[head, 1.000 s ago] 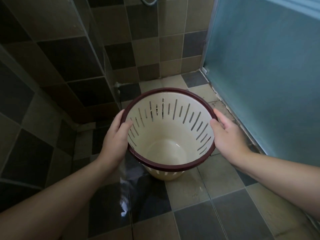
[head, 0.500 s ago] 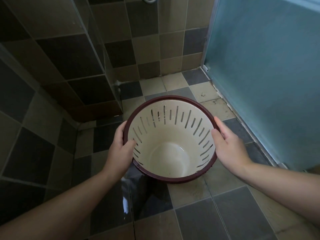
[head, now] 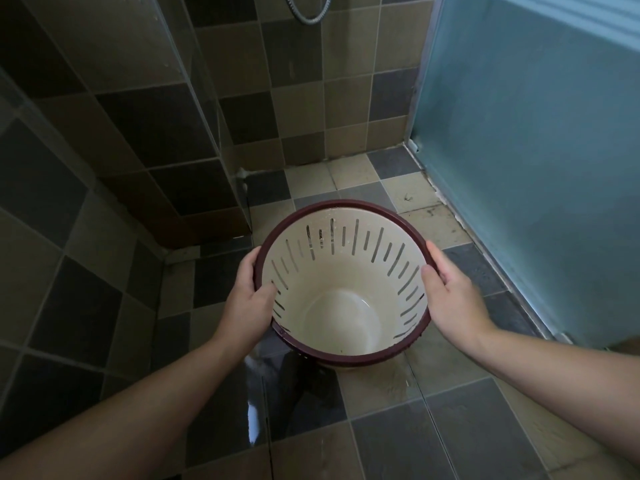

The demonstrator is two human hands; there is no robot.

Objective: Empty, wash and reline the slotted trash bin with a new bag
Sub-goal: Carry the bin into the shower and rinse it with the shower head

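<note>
I hold the slotted trash bin (head: pixel 346 271) upright in front of me over the tiled shower floor. It is cream plastic with a dark red rim and vertical slots round its wall. It holds no bag, and a thin film of water shines on its bottom. My left hand (head: pixel 247 306) grips the rim on the left, thumb inside the wall. My right hand (head: pixel 450 299) grips the rim on the right, thumb inside too.
A glass shower partition (head: pixel 207 140) rises at the left. A frosted blue-green door (head: pixel 536 168) closes off the right side. A metal shower hose (head: pixel 308 12) loops at the top. The tiled floor (head: pixel 398 427) is wet, with a glossy patch below the bin.
The bin has sunk lower and a little toward me, held by both hands. The view has tilted up, showing more wall and the shower hose.
</note>
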